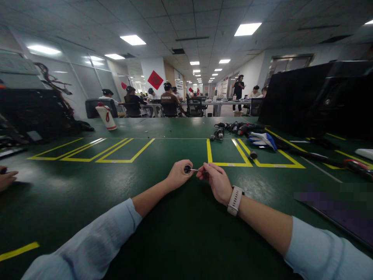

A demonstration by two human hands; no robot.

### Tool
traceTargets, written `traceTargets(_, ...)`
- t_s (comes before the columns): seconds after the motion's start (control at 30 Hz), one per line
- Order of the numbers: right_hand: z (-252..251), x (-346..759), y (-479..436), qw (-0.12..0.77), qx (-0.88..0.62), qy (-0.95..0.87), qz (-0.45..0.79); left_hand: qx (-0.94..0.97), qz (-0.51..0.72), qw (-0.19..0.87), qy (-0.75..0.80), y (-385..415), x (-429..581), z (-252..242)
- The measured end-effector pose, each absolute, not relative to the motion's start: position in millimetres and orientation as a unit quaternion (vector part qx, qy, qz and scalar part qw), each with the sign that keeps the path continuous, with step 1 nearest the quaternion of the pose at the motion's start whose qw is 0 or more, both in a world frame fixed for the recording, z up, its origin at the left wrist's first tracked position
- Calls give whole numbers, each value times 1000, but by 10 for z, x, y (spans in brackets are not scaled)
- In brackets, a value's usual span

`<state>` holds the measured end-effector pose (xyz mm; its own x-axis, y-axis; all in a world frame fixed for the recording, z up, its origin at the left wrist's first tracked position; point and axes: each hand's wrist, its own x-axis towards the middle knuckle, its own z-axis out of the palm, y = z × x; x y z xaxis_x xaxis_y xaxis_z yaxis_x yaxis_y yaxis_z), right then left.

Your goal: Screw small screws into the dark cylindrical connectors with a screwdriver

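Observation:
My left hand (178, 174) is closed around a small dark cylindrical part (187, 169), whose round end with a pale rim faces right. Most of that part is hidden by my fingers. My right hand (217, 181), with a pale watch on its wrist, pinches a thin metal rod-like tool (194, 170). The tool's tip reaches the round end of the part; whether it sits inside cannot be made out. Both hands are just above the green table (163, 217).
Yellow tape outlines (230, 164) mark the table. At the right lie dark camera-like parts (220, 133), a blue-and-white glove (262, 140), a small dark cylinder (253, 154) and a flat purple-screened device (340, 210). A white cup (107, 117) stands back left. Another person's hand (6, 179) is at far left.

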<state>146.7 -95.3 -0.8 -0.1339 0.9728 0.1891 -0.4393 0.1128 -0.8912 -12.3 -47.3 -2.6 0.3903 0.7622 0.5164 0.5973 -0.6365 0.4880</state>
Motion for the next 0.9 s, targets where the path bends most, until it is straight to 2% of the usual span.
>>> traceTargets(0.2,-19,1454,-988,588,-326,-533,514,818,351,61,451,-483,-129,-10)
traceTargets(0.6,38,1477,-988,567,-288,-436,637,829,371,122,399,-463,-164,-48)
traceTargets(0.9,-15,1447,-985,585,-316,-502,553,813,357,52,458,-486,-129,-20)
